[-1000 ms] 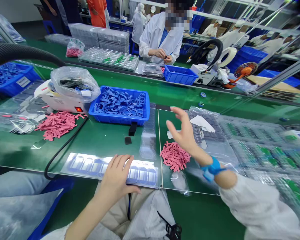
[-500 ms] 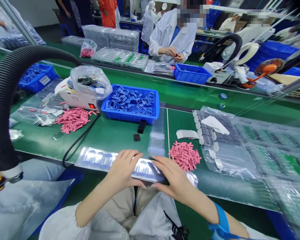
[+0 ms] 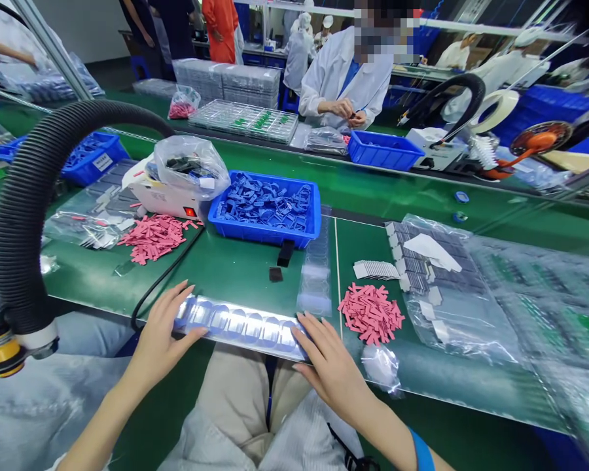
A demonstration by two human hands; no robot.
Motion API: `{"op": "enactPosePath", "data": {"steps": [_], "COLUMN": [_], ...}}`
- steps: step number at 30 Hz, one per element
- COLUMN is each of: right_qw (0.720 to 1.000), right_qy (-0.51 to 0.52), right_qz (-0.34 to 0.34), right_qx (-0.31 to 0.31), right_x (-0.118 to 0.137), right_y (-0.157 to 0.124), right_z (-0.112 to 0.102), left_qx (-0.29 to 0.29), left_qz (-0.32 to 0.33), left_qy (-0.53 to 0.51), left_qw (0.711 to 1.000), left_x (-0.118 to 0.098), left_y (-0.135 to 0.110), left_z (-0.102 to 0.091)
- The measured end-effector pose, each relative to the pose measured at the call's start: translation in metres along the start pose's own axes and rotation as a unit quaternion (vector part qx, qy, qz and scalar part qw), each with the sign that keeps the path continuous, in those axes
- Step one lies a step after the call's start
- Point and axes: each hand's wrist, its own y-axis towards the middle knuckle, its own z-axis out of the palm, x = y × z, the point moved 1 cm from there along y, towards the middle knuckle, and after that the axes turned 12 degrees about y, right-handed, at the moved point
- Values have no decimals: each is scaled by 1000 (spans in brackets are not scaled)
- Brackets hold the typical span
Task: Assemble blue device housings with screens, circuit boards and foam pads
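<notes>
A shiny, clear plastic strip (image 3: pixel 246 327) with a row of rounded film pieces lies along the table's front edge. At its left end, my left hand (image 3: pixel 161 335) grips it, fingers over the far edge and thumb along the near one. My right hand (image 3: pixel 332 367) holds the right end, fingertips on top and thumb near the front edge. Beyond the strip lies another clear strip (image 3: pixel 315 288), running away from me. Close to my right hand are a heap of pink strips (image 3: pixel 372 314) and a crumpled clear plastic piece (image 3: pixel 381 367).
A blue bin (image 3: pixel 216 230) of blue plastic parts stands ahead, with small black pieces (image 3: pixel 275 274) before it. Left are a black hose (image 3: pixel 17 203), a cable (image 3: pixel 169 269) and more pink strips (image 3: pixel 152 239). Bagged grey parts (image 3: pixel 422 261) lie right. A co-worker (image 3: pixel 346 75) sits opposite.
My left hand has slid left along the strip to its left end, uncovering the middle. My right hand stays at the right end. The view has shifted slightly.
</notes>
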Motion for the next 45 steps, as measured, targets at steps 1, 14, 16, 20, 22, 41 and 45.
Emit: {"op": "enactPosePath", "data": {"steps": [1, 14, 16, 20, 22, 41, 45], "right_qw": [1000, 999, 997, 992, 990, 981, 811], "right_qy": [-2, -48, -69, -99, -108, 66, 489], "right_qz": [6, 14, 6, -10, -16, 4, 204], "right_qx": [1, 20, 45, 84, 94, -184, -248], "right_x": [1, -26, -30, -31, -30, 18, 46], "right_y": [0, 95, 112, 119, 116, 60, 25], "right_z": [2, -7, 3, 12, 11, -67, -71], "left_qx": [-3, -24, -33, -93, -112, 69, 106], "left_qz": [-2, 144, 143, 120, 126, 40, -47], "left_qy": [-1, 87, 99, 113, 99, -450, -621], "left_qw": [1000, 985, 984, 982, 981, 889, 775], "left_x": [-1, 14, 12, -2, -16, -156, -182], "left_y": [0, 8, 5, -6, -14, -31, -27], "left_z": [1, 9, 7, 0, -2, 13, 12]}}
